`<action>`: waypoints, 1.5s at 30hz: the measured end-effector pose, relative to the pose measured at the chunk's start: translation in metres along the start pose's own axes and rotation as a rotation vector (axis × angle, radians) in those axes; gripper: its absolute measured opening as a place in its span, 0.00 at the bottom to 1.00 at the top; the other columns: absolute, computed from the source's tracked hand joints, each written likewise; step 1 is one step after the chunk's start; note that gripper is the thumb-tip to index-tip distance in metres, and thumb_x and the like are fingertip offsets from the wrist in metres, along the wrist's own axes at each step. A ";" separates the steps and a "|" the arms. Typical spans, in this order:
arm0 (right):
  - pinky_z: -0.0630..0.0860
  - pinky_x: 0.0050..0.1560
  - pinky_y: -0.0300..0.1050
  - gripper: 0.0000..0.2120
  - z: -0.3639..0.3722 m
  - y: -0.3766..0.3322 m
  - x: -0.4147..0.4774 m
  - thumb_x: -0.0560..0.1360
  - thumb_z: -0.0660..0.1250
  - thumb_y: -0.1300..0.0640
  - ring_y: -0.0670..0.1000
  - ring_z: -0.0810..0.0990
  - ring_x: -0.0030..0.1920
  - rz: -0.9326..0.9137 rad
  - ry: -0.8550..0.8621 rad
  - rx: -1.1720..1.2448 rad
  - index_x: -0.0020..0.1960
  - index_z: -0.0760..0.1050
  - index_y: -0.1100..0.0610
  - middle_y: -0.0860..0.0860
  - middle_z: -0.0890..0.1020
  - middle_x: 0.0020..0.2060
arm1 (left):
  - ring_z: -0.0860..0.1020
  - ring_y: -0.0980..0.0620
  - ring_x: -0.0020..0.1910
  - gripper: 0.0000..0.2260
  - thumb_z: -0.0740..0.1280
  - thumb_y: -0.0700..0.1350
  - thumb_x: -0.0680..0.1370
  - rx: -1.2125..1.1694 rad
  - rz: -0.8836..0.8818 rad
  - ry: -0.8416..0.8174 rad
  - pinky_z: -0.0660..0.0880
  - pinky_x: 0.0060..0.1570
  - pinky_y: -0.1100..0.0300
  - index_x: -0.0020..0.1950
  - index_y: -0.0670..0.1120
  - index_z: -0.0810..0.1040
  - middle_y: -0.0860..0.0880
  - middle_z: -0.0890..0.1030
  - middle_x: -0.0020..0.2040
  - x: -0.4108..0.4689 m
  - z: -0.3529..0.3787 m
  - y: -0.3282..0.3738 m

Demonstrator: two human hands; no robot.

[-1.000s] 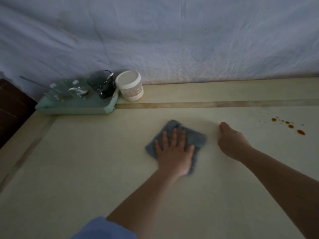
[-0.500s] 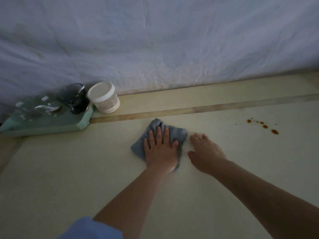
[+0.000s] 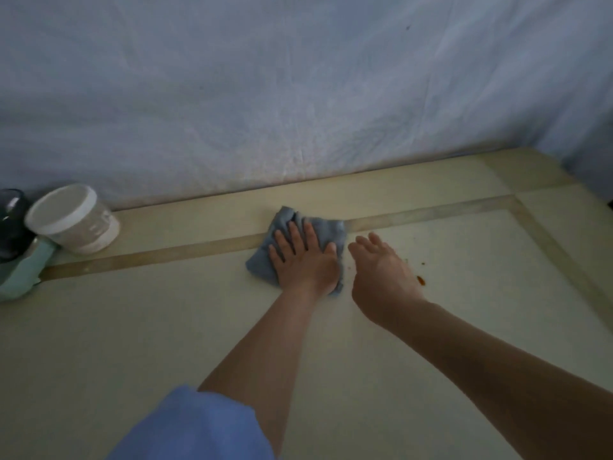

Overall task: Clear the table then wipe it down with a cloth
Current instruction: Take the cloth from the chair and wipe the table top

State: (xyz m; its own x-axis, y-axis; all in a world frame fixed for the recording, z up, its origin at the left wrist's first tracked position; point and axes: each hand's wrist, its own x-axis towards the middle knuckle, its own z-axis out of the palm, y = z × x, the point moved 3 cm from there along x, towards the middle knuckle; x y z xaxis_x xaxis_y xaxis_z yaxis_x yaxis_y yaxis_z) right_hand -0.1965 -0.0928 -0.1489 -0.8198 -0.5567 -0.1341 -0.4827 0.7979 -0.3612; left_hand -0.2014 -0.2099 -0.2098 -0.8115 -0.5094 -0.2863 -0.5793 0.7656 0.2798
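Across far inlay strip now: left hand (image 3: 303, 260) presses blue cloth (image 3: 326, 229) flat, fingers spread, palm down — cloth has travelled from mid-table up to back band, and rightward. Right hand (image 3: 381, 273) slides alongside, fingers loosely apart, holding nothing, partly covering reddish-brown spots (image 3: 420, 279). Table (image 3: 149, 327) cleared: white jar (image 3: 74, 220), dark glass (image 3: 10, 217), green tray (image 3: 23, 273) parked at left edge. Wiping well underway; stain looks next in line, untouched yet.
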 end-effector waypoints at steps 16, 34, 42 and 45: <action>0.71 0.60 0.46 0.23 -0.049 0.167 -0.025 0.75 0.63 0.57 0.59 0.73 0.64 0.398 -0.012 0.108 0.69 0.64 0.55 0.57 0.74 0.64 | 0.34 0.42 0.75 0.28 0.43 0.59 0.80 -0.012 -0.295 -0.006 0.32 0.72 0.42 0.77 0.53 0.36 0.50 0.34 0.77 0.009 0.005 0.037; 0.69 0.58 0.38 0.32 -0.049 0.204 -0.028 0.74 0.66 0.62 0.55 0.72 0.66 0.269 0.002 0.287 0.74 0.59 0.50 0.54 0.73 0.67 | 0.32 0.40 0.75 0.28 0.43 0.61 0.79 -0.021 -0.311 -0.059 0.32 0.70 0.39 0.76 0.56 0.35 0.51 0.32 0.77 -0.018 0.026 0.081; 0.66 0.58 0.38 0.32 -0.058 0.210 -0.026 0.71 0.70 0.61 0.54 0.72 0.66 0.178 -0.010 0.205 0.72 0.63 0.55 0.52 0.73 0.67 | 0.33 0.42 0.75 0.28 0.44 0.61 0.80 0.156 0.202 -0.087 0.31 0.70 0.42 0.76 0.55 0.36 0.51 0.34 0.77 -0.055 0.074 0.178; 0.62 0.66 0.40 0.35 -0.062 0.217 -0.029 0.72 0.70 0.53 0.52 0.65 0.72 0.166 -0.069 0.166 0.74 0.58 0.55 0.51 0.65 0.73 | 0.31 0.40 0.74 0.29 0.44 0.64 0.78 0.121 0.085 -0.103 0.31 0.69 0.39 0.76 0.58 0.36 0.52 0.33 0.77 -0.027 0.052 0.147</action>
State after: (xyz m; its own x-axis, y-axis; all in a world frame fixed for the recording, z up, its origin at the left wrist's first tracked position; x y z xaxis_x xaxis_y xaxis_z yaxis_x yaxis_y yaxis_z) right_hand -0.2964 0.1110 -0.1659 -0.8581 -0.4401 -0.2646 -0.2811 0.8337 -0.4752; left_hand -0.2607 -0.0628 -0.2089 -0.8414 -0.4027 -0.3604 -0.4904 0.8492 0.1961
